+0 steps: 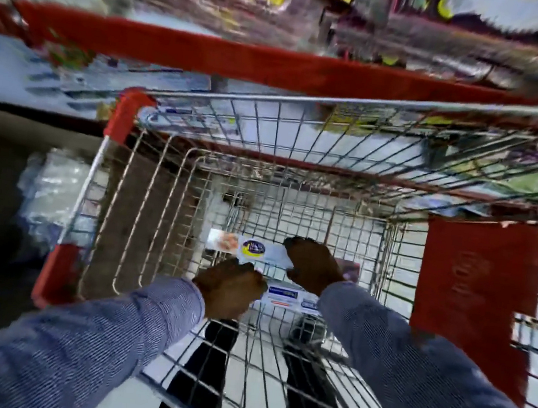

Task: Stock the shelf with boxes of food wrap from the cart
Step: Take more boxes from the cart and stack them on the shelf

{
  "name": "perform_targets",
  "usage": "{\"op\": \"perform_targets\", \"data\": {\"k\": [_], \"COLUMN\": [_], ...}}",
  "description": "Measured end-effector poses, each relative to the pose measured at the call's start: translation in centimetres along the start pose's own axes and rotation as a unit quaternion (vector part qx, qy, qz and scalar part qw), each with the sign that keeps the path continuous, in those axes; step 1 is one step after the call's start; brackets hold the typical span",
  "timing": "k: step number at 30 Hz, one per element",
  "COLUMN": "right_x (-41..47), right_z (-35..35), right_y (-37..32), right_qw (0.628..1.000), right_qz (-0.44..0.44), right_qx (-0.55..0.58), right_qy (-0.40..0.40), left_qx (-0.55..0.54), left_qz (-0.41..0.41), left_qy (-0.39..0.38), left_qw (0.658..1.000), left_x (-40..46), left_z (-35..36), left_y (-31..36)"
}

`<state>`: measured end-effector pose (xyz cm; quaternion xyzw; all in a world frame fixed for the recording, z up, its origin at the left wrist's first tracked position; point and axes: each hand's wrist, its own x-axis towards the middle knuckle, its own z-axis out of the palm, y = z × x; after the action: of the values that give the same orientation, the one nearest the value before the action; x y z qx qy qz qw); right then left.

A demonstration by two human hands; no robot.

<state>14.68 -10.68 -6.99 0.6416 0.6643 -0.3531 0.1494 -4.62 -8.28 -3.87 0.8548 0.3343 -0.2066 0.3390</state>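
Both my arms, in blue sleeves, reach down into a wire shopping cart (pixel 270 129) with red corner guards. My right hand (pixel 312 265) grips the right part of a long white food wrap box (pixel 248 248) with a blue and yellow logo, at the bottom of the basket. My left hand (pixel 232 285) is closed on the left end of a second white box (pixel 290 298) with blue print, lying nearer to me. The picture is blurred, so the exact finger hold is hard to make out.
A red-edged shelf (pixel 245 55) runs across the top, with blurred coloured packs above it and white packs below. A red panel (pixel 477 290) stands right of the cart. Clear-wrapped goods (pixel 49 187) sit at the left. My legs show through the cart's wire floor.
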Motion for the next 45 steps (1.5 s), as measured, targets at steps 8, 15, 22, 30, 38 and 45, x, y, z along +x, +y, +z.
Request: {"op": "perform_targets", "data": {"k": [8, 15, 22, 30, 38, 45], "right_x": [-2.8, -5.9, -13.0, -25.1, -31.7, -32.2], "right_z": [-4.1, -11.6, -25.5, -44.8, -55.8, -61.2], "right_y": [2.0, 0.8, -4.2, -9.7, -11.6, -10.5], "right_qw": [0.992, 0.977, 0.952, 0.901, 0.876, 0.874], "right_qz": [-0.006, -0.052, -0.085, -0.146, -0.139, -0.093], "right_qx": [0.039, 0.007, 0.007, -0.061, -0.08, -0.083], "right_qy": [0.116, 0.204, 0.295, 0.403, 0.455, 0.47], "left_qx": [0.155, 0.099, 0.122, 0.125, 0.163, 0.154], "left_qz": [0.084, 0.06, 0.121, 0.118, 0.091, 0.1], "left_qy": [-0.086, -0.022, 0.189, 0.388, 0.459, 0.476], "left_qw": [0.981, 0.993, 0.967, 0.906, 0.869, 0.86], "left_x": [2.8, 2.2, -5.8, -18.1, -22.6, -22.2], "left_z": [2.0, -2.0, -15.8, -34.2, -46.9, -53.8], "left_y": [0.2, 1.9, 5.4, 13.7, 18.7, 21.4]}}
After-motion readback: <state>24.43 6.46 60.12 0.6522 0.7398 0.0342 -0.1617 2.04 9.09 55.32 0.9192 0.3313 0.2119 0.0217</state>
